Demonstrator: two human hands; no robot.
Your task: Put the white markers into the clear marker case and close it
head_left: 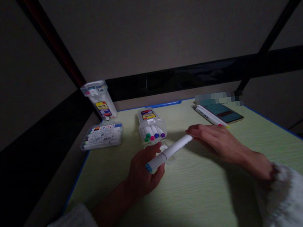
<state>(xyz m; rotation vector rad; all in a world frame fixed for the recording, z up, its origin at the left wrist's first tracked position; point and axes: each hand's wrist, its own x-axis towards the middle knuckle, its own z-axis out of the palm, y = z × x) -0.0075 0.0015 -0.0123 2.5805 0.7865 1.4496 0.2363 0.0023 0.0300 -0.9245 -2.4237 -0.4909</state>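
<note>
A white marker [172, 148] with a light blue end lies slantwise in the air above the table. My right hand [217, 140] pinches its plain far end between closed fingers. By the blue end, my left hand [142, 171] has thumb and fingers apart, one above and one below the barrel; they do not seem to press on it. Behind them rests a clear marker case [152, 122], its lid open toward me, with several markers inside showing green, pink, blue and purple ends. The clear lid [170, 159] is partly hidden by the marker and my left hand.
Another clear marker case [101, 101] stands upright at the back left, and a flat marker case [103, 136] lies before it. On the right, loose white markers [209, 115] lie beside a phone [224, 112]. A blue edge [164, 104] borders the pale table [195, 203].
</note>
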